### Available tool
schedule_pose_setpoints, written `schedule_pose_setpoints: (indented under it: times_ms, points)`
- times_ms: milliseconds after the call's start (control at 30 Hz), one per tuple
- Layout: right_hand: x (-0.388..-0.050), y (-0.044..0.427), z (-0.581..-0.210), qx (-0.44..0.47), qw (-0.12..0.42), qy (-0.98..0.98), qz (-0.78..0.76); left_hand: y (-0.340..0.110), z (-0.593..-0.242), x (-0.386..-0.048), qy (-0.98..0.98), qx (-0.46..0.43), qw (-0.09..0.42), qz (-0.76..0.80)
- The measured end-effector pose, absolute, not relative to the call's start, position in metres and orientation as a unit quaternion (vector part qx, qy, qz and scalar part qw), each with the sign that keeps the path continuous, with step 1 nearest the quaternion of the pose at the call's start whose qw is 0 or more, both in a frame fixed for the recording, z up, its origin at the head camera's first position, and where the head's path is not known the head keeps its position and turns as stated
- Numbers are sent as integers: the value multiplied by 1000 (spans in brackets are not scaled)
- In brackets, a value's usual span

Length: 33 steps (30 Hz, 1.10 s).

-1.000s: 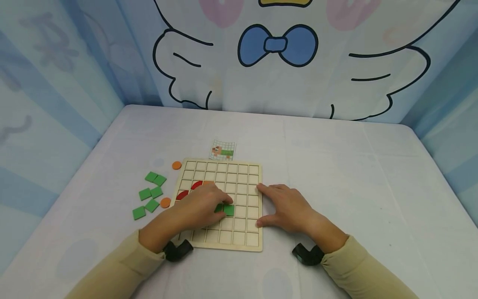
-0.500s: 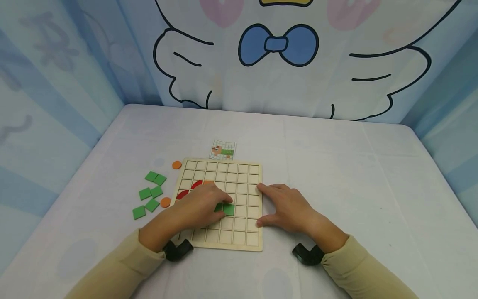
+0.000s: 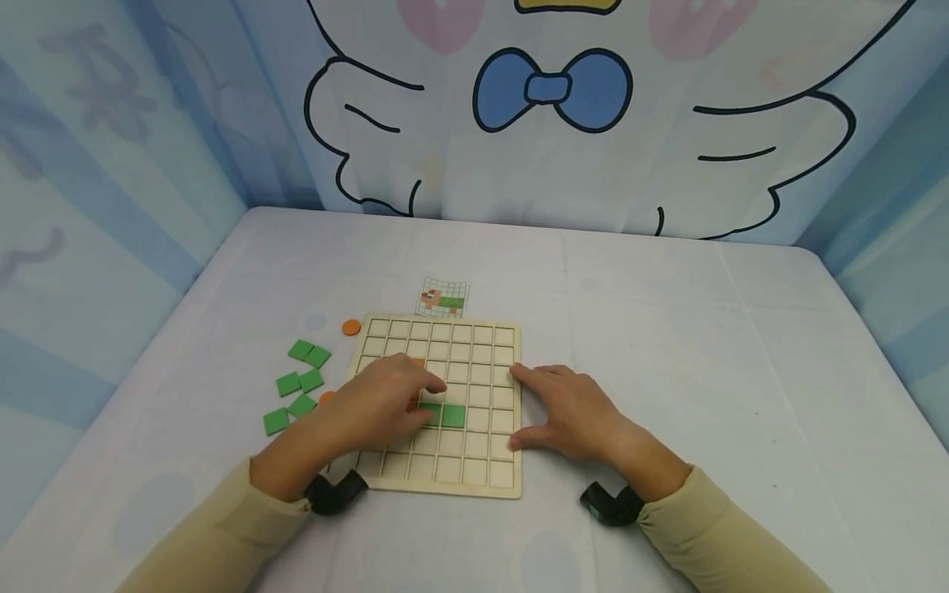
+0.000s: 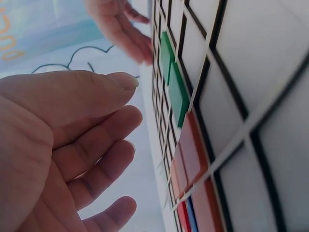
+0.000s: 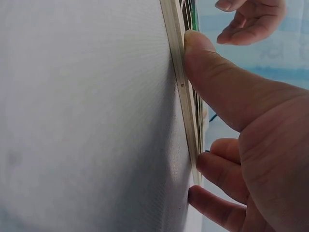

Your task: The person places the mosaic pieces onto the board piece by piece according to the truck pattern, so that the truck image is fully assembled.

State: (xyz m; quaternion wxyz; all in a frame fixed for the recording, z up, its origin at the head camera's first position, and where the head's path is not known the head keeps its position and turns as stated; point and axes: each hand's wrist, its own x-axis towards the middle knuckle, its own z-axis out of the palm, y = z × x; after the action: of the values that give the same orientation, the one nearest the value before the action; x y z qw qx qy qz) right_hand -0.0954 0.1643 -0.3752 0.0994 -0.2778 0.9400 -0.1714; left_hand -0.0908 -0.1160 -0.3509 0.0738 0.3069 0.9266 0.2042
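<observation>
A wooden grid board (image 3: 454,469) lies on the table. Two green square tiles (image 3: 453,416) sit side by side in its cells. My left hand (image 3: 381,402) hovers over the board's left part, fingers loosely bent and nothing between them; it hides some pieces in the head view. In the left wrist view, orange tiles (image 4: 192,150), a red piece (image 4: 183,215) and a blue piece (image 4: 192,212) sit in cells beyond the green tiles. My right hand (image 3: 574,412) rests its thumb and fingertips against the board's right edge (image 5: 179,72).
Several loose green tiles (image 3: 287,385) lie left of the board. Near them are an orange disc (image 3: 351,328) and another orange piece (image 3: 326,397), partly covered by the left hand. Behind the board lies a small picture card (image 3: 442,297) with a gridded coloured figure.
My left hand has lifted off the green tiles and shifted left, leaving both in their cells. It now covers the red pieces. My right hand stays at the board's edge.
</observation>
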Motion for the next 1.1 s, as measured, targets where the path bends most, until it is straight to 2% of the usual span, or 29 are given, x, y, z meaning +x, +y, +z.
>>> schedule_pose_setpoints:
  times_ms: [267, 867, 1100]
  points:
    - [-95, 165, -375, -275, 100, 941, -172, -134, -346, -88, 936, 270, 61, 219]
    - [-95, 164, -374, -273, 104, 940, -175, -172, -332, -81, 963, 158, 88, 199]
    - [-96, 164, -374, -274, 105, 940, -174, -193, -336, -77, 968, 146, 50, 198]
